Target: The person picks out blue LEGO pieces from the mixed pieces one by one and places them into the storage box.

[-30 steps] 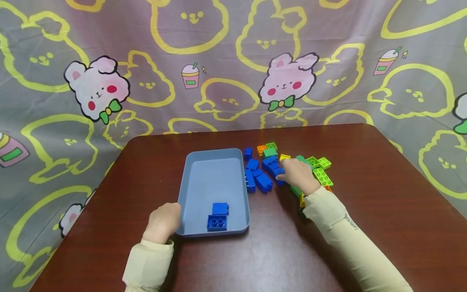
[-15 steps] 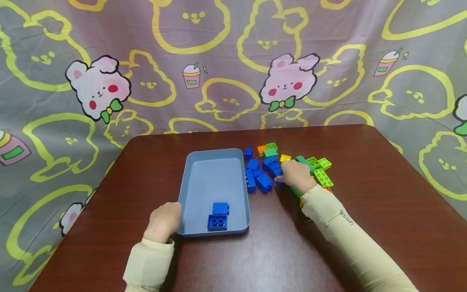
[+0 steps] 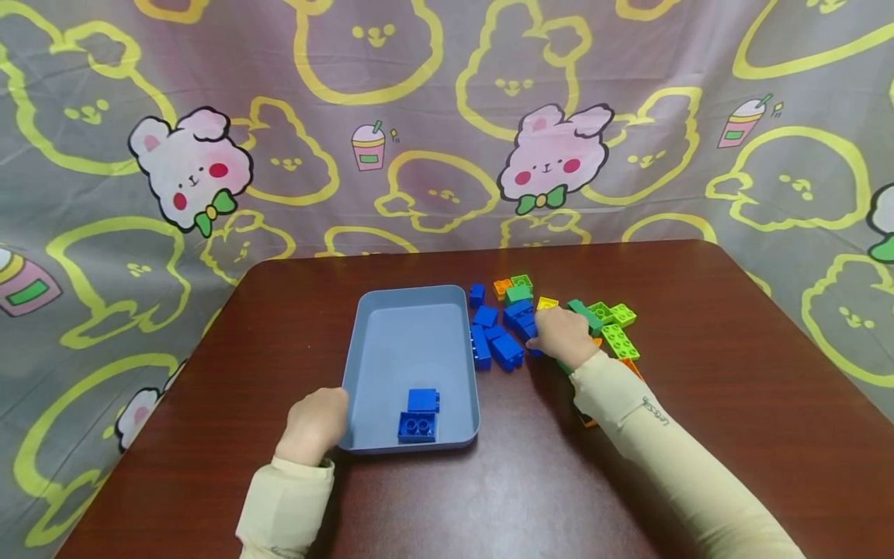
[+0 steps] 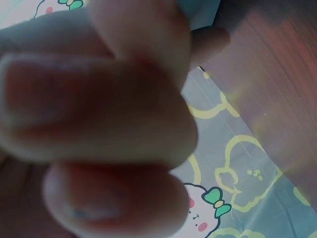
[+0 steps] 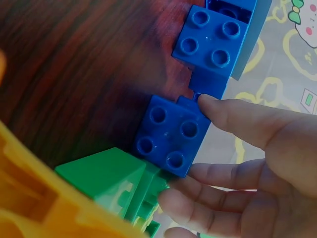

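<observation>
My left hand (image 3: 314, 423) grips the near left corner of a blue-grey tray (image 3: 412, 341); its curled fingers (image 4: 99, 109) fill much of the left wrist view. Inside the tray, near its front, lie two blue bricks, one on its side (image 3: 422, 400) and one with its hollow underside up (image 3: 417, 426). Right of the tray, my right hand (image 3: 562, 334) reaches into a pile of toy bricks. In the right wrist view a blue four-stud brick (image 5: 168, 134) sits between the thumb (image 5: 223, 109) and fingers. A green brick (image 5: 104, 173) stands beside it.
More blue bricks (image 3: 506, 351) lie between the tray and my right hand. Lime bricks (image 3: 619, 340), a yellow one (image 3: 548, 303) and an orange one (image 3: 502, 289) are scattered around on the brown table (image 3: 279, 334). A patterned cloth (image 3: 440, 93) hangs behind.
My right hand and forearm have shifted slightly left at the pile, showing more of an orange brick beside the sleeve. The left hand and tray stay put.
</observation>
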### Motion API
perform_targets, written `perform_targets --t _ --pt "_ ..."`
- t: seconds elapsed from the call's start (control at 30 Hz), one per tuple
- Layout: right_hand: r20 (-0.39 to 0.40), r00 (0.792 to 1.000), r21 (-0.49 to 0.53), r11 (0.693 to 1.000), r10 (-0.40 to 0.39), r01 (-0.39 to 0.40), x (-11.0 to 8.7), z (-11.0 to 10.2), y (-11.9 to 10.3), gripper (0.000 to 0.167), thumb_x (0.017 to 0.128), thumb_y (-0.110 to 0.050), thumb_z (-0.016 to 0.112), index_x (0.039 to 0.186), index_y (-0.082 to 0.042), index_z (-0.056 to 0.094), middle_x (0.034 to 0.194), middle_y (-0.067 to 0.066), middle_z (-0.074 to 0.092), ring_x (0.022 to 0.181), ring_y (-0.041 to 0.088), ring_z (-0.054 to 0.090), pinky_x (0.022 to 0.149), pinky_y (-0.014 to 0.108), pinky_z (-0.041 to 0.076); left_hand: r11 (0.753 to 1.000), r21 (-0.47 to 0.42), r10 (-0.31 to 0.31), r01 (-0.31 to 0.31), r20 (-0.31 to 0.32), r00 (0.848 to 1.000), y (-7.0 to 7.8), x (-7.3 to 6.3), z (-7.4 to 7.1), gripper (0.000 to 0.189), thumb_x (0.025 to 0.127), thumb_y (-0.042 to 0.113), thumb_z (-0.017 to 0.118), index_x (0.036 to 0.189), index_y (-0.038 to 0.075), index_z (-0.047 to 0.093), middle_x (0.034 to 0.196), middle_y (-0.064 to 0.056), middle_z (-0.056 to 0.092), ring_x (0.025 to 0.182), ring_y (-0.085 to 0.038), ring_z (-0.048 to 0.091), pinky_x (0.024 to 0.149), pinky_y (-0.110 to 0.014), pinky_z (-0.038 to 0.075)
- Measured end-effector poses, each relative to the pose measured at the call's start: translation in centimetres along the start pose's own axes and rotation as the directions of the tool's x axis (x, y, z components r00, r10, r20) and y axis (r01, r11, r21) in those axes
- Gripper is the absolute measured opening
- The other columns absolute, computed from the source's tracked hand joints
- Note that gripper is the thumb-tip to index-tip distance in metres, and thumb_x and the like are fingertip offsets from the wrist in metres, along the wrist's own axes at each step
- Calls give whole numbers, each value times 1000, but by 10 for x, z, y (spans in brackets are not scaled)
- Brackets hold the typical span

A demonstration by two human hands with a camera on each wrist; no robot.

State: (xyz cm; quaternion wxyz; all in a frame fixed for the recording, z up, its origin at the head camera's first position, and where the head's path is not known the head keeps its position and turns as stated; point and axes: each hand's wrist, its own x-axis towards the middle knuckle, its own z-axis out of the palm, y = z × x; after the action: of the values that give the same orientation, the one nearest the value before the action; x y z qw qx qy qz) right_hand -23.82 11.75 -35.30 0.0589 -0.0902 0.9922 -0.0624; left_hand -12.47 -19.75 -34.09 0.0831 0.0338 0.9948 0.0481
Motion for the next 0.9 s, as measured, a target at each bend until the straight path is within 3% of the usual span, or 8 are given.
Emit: perform_targets --t 0.23,0.43,0.63,0.9 --pt "32 999 -4 1000 -2 2 0 1 -1 38 77 -30 69 56 -10 44 50 0 36 49 18 43 44 31 33 1000 7 -2 2 6 1000 0 -1 0 21 81 -7 44 74 0 62 75 -16 60 64 -27 58 51 -43 44" --pt "17 1000 -6 1000 -15 15 -5 0 -5 41 77 -28 69 53 -11 40 48 -1 32 47 17 41 41 29 30 1000 6 -3 3 10 1000 0 -2 1 21 81 -7 44 73 -1 62 75 -16 60 65 -28 58 51 -43 44" --pt "-65 997 -22 999 -45 44 -11 -10 -15 44 75 -27 71 52 -11 37 47 -1 30 44 17 40 38 28 27 1000 0 -4 4 6 1000 0 -1 1 21 81 -8 44 73 -1 61 75 -17 60 64 -29 58 50 -43 44" --pt "-171 982 -85 994 -85 71 -18 -24 -25 37 70 -28 76 62 -6 47 59 8 43 50 23 49 40 35 41 1000 -2 2 -2 -3 1000 0 0 1 22 81 -7 43 71 0 61 72 -15 59 62 -26 57 49 -42 43"
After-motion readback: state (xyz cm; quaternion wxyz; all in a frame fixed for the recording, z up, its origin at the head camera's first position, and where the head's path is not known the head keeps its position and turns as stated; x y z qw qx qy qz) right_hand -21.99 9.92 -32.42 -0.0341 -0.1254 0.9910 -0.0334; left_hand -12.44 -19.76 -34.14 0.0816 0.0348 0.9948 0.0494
